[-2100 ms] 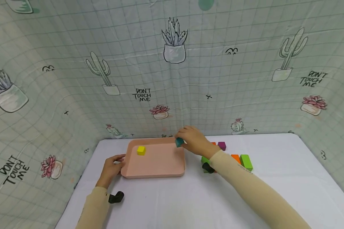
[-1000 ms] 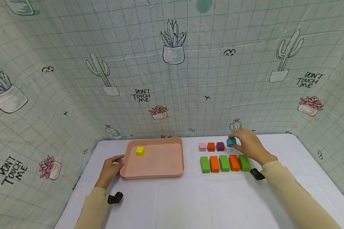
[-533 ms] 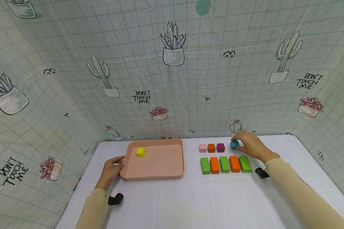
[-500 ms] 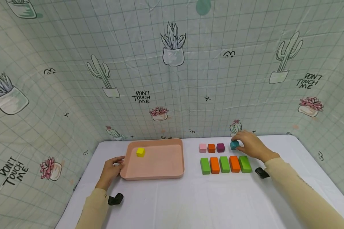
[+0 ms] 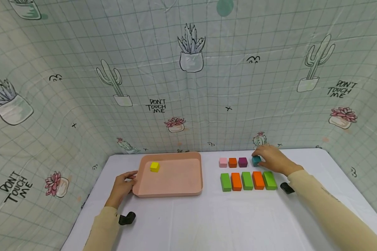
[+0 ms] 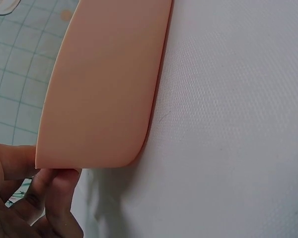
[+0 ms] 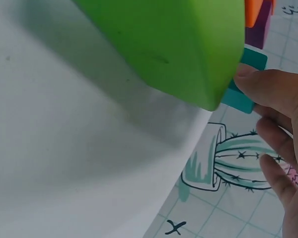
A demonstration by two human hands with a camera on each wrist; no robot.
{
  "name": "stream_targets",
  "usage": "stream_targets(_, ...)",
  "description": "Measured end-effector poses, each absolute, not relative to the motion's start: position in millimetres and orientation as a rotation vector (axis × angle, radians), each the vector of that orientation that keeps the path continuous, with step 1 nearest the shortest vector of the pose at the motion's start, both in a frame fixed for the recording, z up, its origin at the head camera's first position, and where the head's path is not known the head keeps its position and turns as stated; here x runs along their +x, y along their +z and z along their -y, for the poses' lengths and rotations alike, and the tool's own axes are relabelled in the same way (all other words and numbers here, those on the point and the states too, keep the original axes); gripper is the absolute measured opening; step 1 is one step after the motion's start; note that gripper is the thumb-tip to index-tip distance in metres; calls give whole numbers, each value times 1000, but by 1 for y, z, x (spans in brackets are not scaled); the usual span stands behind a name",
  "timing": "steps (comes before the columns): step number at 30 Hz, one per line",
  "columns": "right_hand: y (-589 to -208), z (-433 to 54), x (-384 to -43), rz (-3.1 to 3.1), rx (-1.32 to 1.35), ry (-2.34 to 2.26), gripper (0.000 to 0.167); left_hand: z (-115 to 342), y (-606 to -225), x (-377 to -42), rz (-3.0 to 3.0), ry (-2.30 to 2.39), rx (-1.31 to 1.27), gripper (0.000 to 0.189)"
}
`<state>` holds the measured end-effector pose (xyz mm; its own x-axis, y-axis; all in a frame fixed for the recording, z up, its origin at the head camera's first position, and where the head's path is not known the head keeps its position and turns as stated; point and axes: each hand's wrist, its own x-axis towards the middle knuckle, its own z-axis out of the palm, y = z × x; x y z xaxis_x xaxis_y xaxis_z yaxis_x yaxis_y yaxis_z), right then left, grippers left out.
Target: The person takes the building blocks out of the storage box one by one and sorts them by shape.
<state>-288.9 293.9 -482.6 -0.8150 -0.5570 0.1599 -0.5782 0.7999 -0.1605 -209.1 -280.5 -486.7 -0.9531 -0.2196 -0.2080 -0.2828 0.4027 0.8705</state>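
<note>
My right hand (image 5: 274, 161) pinches a teal cube (image 5: 256, 161) between thumb and fingers at the table's back right. The right wrist view shows the thumb lying on the teal cube (image 7: 239, 102), partly behind a large-looking green block (image 7: 188, 54). Left of it in a row are a purple cube (image 5: 243, 162), a small orange cube (image 5: 233, 162) and a pink cube (image 5: 223, 162). A shallow pink tray (image 5: 176, 183) bears one yellow cube (image 5: 154, 167). My left hand (image 5: 120, 188) holds the tray's left edge, fingers bent against its rim in the left wrist view.
In front of the cubes stands a row of longer blocks, alternating green (image 5: 247, 181) and orange (image 5: 258, 180). White cloth covers the table (image 5: 182, 223). A printed curtain (image 5: 207, 90) rises directly behind its back edge.
My right hand has carried the teal cube from above the tray's right edge to the right end of the cube row, then lowered it slightly. My left hand stays at the tray.
</note>
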Motion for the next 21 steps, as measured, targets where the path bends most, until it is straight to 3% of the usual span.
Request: stream_targets(21, -487, -291, -289, 2891, 891, 269, 35, 281, -488, -210, -2601, 1615, -461, 42)
